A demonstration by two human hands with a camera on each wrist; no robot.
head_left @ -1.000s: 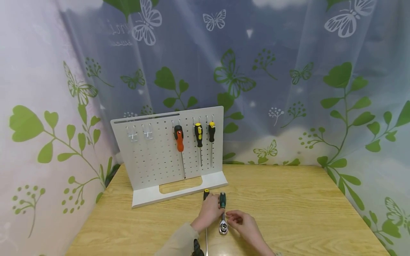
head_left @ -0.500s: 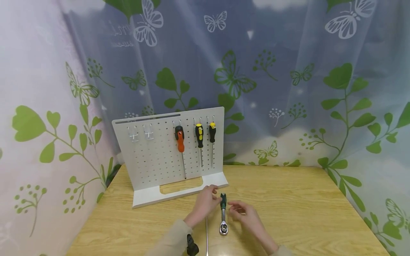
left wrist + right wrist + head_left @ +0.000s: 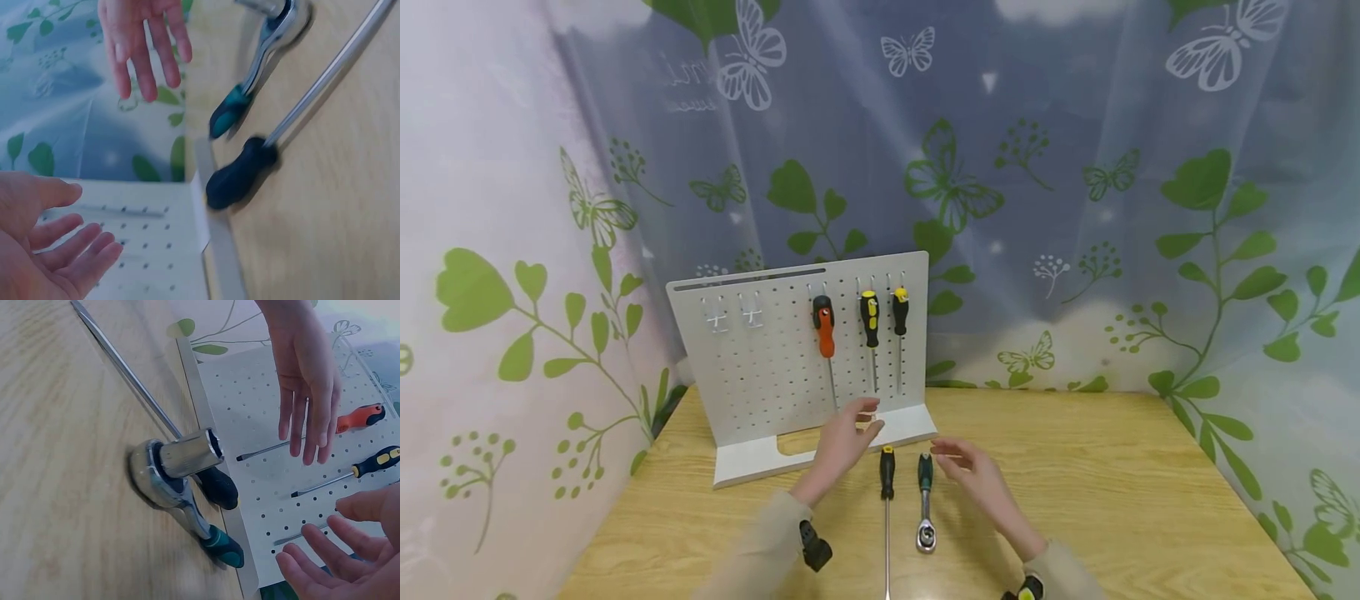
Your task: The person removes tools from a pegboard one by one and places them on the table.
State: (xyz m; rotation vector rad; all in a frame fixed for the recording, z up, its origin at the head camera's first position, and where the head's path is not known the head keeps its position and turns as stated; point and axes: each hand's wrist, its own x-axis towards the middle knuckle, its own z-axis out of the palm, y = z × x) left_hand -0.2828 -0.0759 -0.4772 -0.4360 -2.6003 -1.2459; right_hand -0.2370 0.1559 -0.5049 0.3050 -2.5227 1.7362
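Note:
My left hand (image 3: pixel 844 442) is raised by the pegboard's base, its fingers loosely bent around nothing. To the right of the tools, my right hand (image 3: pixel 976 477) hovers with relaxed fingers and holds nothing. Between the hands, a long screwdriver (image 3: pixel 887 475) with a black handle and yellow end lies on the table, its shaft pointing toward me. Beside it lies a ratchet wrench (image 3: pixel 926 500) with a dark green handle; in the right wrist view a metal socket (image 3: pixel 192 453) stands up from its head. My right hand is nearest the wrench's handle end.
The white pegboard (image 3: pixel 760 383) stands at the back left of the wooden table (image 3: pixel 1060 467). On it hang an orange-and-black screwdriver (image 3: pixel 824 325) and two black-and-yellow screwdrivers (image 3: pixel 870 317). Clear plastic hooks (image 3: pixel 717 317) sit at its upper left. A patterned curtain (image 3: pixel 1037 208) encloses the table.
My left hand has left the long screwdriver's handle and moved up and left toward the pegboard base. My right hand has drawn slightly away from the ratchet wrench. Both tools stay in place.

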